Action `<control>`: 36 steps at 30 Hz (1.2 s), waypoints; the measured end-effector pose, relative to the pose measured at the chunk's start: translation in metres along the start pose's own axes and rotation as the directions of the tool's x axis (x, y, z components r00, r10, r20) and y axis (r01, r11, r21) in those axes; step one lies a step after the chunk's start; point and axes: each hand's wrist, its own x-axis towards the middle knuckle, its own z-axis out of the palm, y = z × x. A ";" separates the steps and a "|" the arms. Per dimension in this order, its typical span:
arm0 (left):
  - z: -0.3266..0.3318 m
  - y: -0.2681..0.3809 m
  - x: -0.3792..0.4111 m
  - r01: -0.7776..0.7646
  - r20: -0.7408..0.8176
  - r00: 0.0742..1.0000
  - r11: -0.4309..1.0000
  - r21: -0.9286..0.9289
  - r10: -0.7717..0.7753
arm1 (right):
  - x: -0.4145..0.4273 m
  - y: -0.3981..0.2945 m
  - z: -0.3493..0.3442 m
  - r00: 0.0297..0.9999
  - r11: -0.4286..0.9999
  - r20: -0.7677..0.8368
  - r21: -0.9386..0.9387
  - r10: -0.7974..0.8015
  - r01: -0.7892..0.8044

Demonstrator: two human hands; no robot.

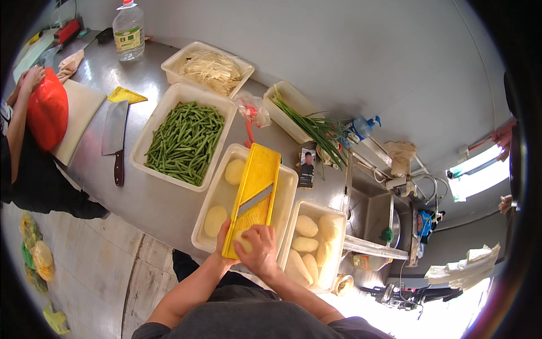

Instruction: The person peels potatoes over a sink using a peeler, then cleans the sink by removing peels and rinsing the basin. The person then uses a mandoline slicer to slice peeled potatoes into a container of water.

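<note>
A yellow mandoline slicer [256, 182] with a slanted metal blade lies across a white plastic tub [288, 186]. My left hand [224, 243] grips the slicer's near end at its left edge. In my right hand [259, 250] is a peeled potato [243, 243], held against the slicer's near end, below the blade. Inside the tub, left of the slicer, are two more peeled potatoes [216, 221]. A second tub [340, 250], at the right, holds several whole peeled potatoes [306, 226].
Cut green beans [186, 144] fill a tub; shredded pale strips [211, 70] and green onions [302, 120] fill others. A cleaver [117, 135] lies left, near a cutting board [82, 110] and a co-worker's hands [33, 78] with a red bag [48, 112]. A phone [307, 168] lies before the sink [368, 212].
</note>
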 end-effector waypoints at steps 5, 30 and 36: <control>0.016 0.000 0.002 0.179 0.243 0.953 0.984 0.026 -0.180 | 0.110 0.079 0.038 0.967 0.965 -0.229 -0.206 0.114 -0.162; -0.015 0.001 0.007 0.104 0.131 0.989 0.950 -0.295 -0.067 | 0.011 0.012 0.005 0.997 0.997 -0.009 0.015 -0.071 0.071; 0.016 -0.004 0.004 0.217 0.246 0.948 0.976 -0.030 -0.203 | 0.134 0.105 0.039 0.966 0.963 -0.246 -0.235 0.075 -0.134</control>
